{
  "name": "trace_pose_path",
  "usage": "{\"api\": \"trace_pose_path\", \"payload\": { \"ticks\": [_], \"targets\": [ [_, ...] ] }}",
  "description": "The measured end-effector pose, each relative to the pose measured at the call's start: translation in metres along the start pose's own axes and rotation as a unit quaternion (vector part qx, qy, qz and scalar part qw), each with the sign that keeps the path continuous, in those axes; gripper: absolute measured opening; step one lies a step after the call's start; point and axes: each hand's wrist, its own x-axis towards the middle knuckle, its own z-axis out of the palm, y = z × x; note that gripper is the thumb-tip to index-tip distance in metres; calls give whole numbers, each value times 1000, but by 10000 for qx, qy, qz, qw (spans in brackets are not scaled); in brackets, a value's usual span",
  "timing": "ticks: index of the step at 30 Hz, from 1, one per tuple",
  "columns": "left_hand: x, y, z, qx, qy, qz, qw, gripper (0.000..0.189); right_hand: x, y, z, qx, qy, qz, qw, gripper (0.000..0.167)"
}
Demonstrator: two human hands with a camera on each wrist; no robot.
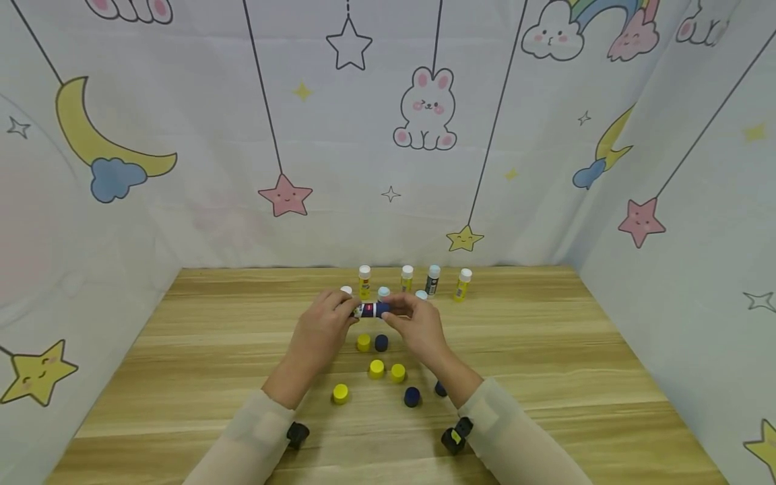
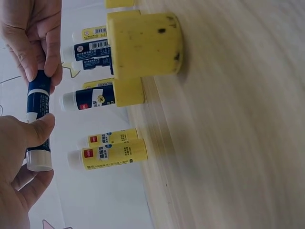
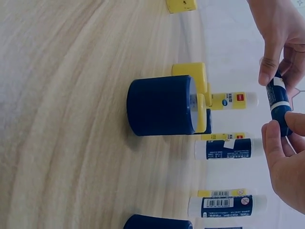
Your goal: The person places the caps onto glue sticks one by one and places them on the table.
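Note:
A navy glue stick [image 1: 368, 310] is held level above the table between both hands. My left hand [image 1: 324, 325] grips its body near the white end, thumb along the side in the left wrist view. At the other end, fingers and thumb of my right hand [image 1: 419, 328] pinch the navy cap [image 3: 282, 125]. The cap sits against the body, a white band [image 2: 39, 90] beside it. Below the hands lie loose caps, among them a yellow cap [image 1: 363, 343] and a navy cap [image 1: 381, 343].
Several white-topped glue sticks stand at the back of the wooden table [image 1: 212, 350], including a yellow one [image 1: 364, 284] and a navy one [image 1: 432, 281]; the hands partly hide some. Nearer are another yellow cap [image 1: 341, 393] and navy cap [image 1: 412, 397]. A patterned curtain [image 1: 364, 135] hangs behind.

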Motion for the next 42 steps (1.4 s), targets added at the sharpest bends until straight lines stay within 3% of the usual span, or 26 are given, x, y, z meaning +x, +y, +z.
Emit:
{"api": "trace_pose_path", "payload": {
  "ticks": [21, 42],
  "targets": [
    [4, 3, -5, 99, 115, 175, 9997, 30, 0, -4, -2, 234, -13, -107, 9997, 24],
    [10, 8, -7, -88, 437, 310, 9985, 29, -2, -10, -5, 200, 338, -31, 9992, 20]
  ]
}}
